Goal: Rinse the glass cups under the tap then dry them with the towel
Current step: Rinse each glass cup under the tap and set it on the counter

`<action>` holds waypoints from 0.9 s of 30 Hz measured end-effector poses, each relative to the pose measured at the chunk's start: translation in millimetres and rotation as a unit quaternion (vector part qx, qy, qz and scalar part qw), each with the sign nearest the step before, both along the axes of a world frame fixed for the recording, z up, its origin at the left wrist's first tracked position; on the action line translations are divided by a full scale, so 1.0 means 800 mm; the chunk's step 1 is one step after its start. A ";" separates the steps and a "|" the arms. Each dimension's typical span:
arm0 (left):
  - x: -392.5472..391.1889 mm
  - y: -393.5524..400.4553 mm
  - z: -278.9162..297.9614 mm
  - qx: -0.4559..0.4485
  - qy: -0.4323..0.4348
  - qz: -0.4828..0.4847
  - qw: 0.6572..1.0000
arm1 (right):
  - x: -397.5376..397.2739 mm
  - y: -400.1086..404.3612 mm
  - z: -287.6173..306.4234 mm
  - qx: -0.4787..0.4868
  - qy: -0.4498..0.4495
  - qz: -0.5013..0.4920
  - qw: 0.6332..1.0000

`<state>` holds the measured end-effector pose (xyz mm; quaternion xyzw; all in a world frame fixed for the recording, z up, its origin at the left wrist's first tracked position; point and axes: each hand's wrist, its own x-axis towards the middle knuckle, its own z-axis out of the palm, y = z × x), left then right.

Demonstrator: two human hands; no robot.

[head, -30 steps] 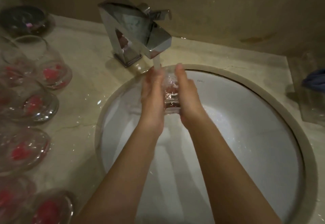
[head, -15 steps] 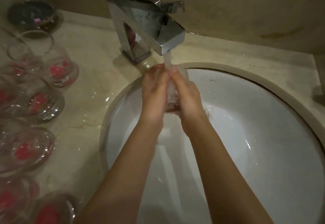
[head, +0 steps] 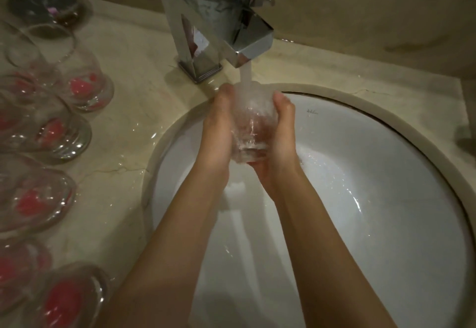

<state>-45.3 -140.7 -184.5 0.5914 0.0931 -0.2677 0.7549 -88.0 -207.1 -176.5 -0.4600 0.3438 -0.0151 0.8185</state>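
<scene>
A clear glass cup (head: 250, 131) sits between my two palms over the white sink (head: 373, 198), with its mouth turned up towards the spout. My left hand (head: 219, 131) presses its left side and my right hand (head: 279, 144) cups its right side and base. Water (head: 246, 76) runs from the chrome tap (head: 219, 31) straight into the cup and spills over. Several more glass cups with red marks in their bases (head: 85, 88) stand on the marble counter (head: 134, 70) at the left. No towel is in view.
A dark round dish (head: 43, 2) sits at the counter's far left corner. The counter around the basin is wet with droplets. A beige wall rises right behind the tap. A dark object (head: 467, 139) shows at the right edge.
My hands have spread apart and the cup between them now shows more clearly under the stream. The view has shifted left and down, so the blue thing at right is gone.
</scene>
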 end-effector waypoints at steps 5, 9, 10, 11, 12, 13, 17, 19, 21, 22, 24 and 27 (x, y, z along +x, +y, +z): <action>-0.007 0.008 0.003 -0.003 0.020 -0.014 1.000 | -0.003 0.000 -0.004 0.001 0.004 0.023 1.000; -0.008 0.016 0.010 -0.006 0.045 -0.071 0.996 | -0.006 0.001 0.002 0.039 -0.010 -0.005 0.999; -0.008 0.020 0.011 -0.002 0.030 -0.087 0.996 | -0.006 0.003 0.002 0.030 -0.001 -0.014 0.999; -0.008 0.023 0.010 0.002 0.015 -0.106 0.994 | -0.005 0.005 0.002 0.019 0.015 -0.027 0.999; -0.009 0.025 0.010 0.007 -0.001 -0.122 0.992 | -0.004 0.006 0.003 0.010 0.031 -0.037 0.999; -0.010 0.027 0.012 0.011 -0.013 -0.122 0.992 | -0.004 0.006 0.003 0.001 0.043 -0.040 0.998; -0.016 0.025 0.018 -0.019 -0.049 -0.064 0.997 | -0.008 -0.006 0.002 -0.035 0.046 -0.010 0.998; -0.018 0.023 0.020 -0.019 -0.052 -0.061 0.997 | -0.010 -0.013 0.002 -0.064 0.046 -0.001 0.997; -0.020 0.022 0.019 -0.013 -0.055 -0.061 0.997 | -0.015 -0.018 0.003 -0.124 0.055 0.021 0.991; -0.020 0.023 0.020 -0.009 -0.052 -0.059 0.997 | -0.017 -0.022 0.005 -0.160 0.062 0.031 0.985; -0.020 0.026 0.020 -0.005 -0.046 -0.059 0.997 | -0.023 -0.028 0.011 -0.208 0.067 0.037 0.975; -0.019 0.028 0.021 0.011 -0.047 -0.059 0.997 | -0.024 -0.036 0.021 -0.224 0.041 0.021 0.973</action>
